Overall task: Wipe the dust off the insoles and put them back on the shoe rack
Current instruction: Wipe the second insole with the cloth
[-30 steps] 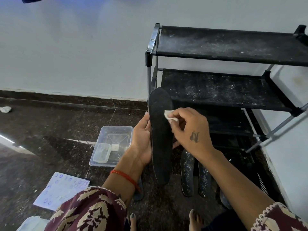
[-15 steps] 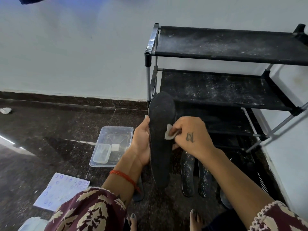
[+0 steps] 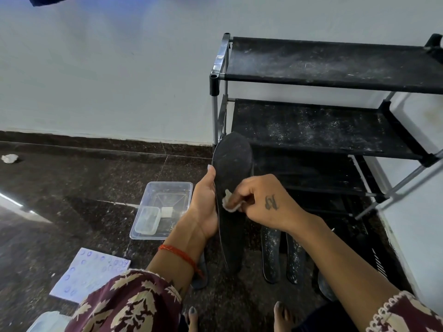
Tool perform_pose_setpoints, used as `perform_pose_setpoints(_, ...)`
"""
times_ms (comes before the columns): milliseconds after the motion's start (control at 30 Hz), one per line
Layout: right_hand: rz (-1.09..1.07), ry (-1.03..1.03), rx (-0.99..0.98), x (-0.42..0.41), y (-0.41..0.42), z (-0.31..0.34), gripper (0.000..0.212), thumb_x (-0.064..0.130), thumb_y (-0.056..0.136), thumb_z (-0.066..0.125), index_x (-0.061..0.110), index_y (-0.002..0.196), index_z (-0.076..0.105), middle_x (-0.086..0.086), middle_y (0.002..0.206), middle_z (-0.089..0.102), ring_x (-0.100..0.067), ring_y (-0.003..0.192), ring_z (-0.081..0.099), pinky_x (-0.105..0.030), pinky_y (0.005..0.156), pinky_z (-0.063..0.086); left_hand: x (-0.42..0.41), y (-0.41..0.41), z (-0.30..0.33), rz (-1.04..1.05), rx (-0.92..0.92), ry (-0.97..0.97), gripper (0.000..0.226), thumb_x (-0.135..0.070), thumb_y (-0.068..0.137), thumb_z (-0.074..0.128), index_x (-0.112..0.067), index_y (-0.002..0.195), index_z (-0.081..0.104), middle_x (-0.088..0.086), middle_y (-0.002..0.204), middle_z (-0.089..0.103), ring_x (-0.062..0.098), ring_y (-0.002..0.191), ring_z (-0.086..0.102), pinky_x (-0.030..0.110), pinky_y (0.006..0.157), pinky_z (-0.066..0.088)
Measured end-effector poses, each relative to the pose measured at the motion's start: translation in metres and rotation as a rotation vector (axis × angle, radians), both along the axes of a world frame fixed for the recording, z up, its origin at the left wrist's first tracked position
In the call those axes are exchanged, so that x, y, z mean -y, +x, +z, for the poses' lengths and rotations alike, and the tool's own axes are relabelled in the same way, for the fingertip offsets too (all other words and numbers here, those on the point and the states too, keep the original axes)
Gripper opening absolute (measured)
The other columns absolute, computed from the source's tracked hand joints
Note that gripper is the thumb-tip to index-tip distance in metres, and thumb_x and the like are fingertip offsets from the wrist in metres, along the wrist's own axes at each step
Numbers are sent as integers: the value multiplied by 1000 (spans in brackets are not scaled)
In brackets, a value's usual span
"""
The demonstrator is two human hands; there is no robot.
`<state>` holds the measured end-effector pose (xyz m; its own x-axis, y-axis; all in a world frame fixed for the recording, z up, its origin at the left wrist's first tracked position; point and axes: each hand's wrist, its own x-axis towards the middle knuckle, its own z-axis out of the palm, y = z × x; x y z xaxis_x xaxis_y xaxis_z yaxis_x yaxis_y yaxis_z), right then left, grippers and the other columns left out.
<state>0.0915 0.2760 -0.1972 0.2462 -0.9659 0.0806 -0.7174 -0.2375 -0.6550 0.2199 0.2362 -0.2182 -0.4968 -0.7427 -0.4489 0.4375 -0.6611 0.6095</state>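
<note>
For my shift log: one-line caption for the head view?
Left hand holds an insole upright while right hand wipes it with a wad beside the rack.

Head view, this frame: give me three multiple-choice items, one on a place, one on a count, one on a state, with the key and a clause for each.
1. Where is the clear plastic container?
A. on the floor left of the shoe rack
B. on the rack's top shelf
C. in the person's lap

2. How many dusty insoles lie side by side on the floor below the right hand?
A. none
B. two
C. five

3. What is the right hand doing?
A. hanging idle
B. pinching a small white pad against the held insole
C. gripping a shelf

Key: 1 A, it sits on the dark floor beside the shoe rack; 2 B, a speckled pair shows there; 3 B, the left hand steadies the insole.
</note>
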Motion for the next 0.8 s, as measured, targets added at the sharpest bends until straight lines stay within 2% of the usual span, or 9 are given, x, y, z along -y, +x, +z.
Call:
perform_pose_setpoints(100, -152, 3, -226, -1, -10, 0, 24, 3, 72, 66, 17, 90, 74, 1, 94, 69, -12, 86, 63, -20, 78, 48, -1, 1, 1, -59, -15, 18, 64, -54, 99, 23, -6, 117, 62, 17, 112, 68, 30, 94, 67, 41, 79, 55)
perform_pose_setpoints(167, -319, -187, -172, 2, -14, -3, 24, -1, 70, 65, 14, 87, 74, -2, 90, 68, -16, 83, 62, -19, 72, 44, -2, 3, 2, -105, -57, 19, 62, -54, 98, 25, -9, 117, 63, 17, 110, 68, 31, 90, 68, 49, 81, 53)
perform_pose_setpoints(233, -397, -331, -60, 5, -12, -7, 25, -4, 71, 64, 13, 87, 72, -1, 87, 67, -15, 80, 62, -22, 70, 47, -2, 3, 3, -131, -79, 9, 56, -52, 96, 30, -13, 122, 61, 16, 112, 66, 32, 92, 66, 54, 86, 49)
perform_pose_setpoints(333, -351, -288, -14, 7, -2, -12, 27, 1, 77, 66, 16, 98, 70, 0, 92, 65, -12, 82, 60, -27, 70, 51, -4, 2, 0, -104, -67, -26, 47, -44, 95, 33, -11, 114, 62, 12, 93, 68, 24, 81, 67, 38, 74, 56)
perform_pose_setpoints(400, -271, -231, 23, 7, 3, -13, 29, 3, 76, 69, 18, 101, 71, 2, 94, 66, -9, 84, 59, -19, 75, 47, -4, 1, -1, -88, -58, -18, 51, -47, 96, 32, -8, 109, 63, 11, 86, 68, 22, 75, 68, 31, 68, 56)
perform_pose_setpoints(467, -176, -177, 86, 6, 5, -12, 30, 4, 74, 72, 20, 99, 72, 4, 93, 67, -4, 83, 59, -13, 76, 46, -3, 1, 0, -61, -28, -7, 60, -53, 96, 30, -5, 108, 64, 13, 86, 70, 23, 74, 70, 31, 67, 57)
perform_pose_setpoints(633, -11, -74, 93, 5, 2, -8, 24, 2, 71, 75, 20, 86, 75, 8, 86, 68, -4, 77, 62, -23, 70, 52, -2, -1, -1, -19, 104, -1, 57, -53, 97, 33, -9, 98, 68, 10, 84, 73, 22, 72, 70, 32, 66, 58)
perform_pose_setpoints(733, -69, -86, -28, 5, -5, -9, 26, 0, 73, 68, 23, 84, 76, 7, 87, 68, -5, 79, 61, -25, 72, 52, -3, -1, 2, -31, 77, 21, 58, -52, 98, 30, -9, 109, 67, 13, 100, 71, 25, 86, 68, 34, 75, 56)
perform_pose_setpoints(800, -206, -158, -94, 6, -10, -10, 24, 2, 75, 65, 20, 86, 75, 4, 87, 67, -9, 80, 61, -23, 72, 49, -4, -1, 4, -51, 27, 30, 60, -51, 99, 27, -6, 114, 64, 16, 102, 69, 27, 84, 69, 36, 69, 58)
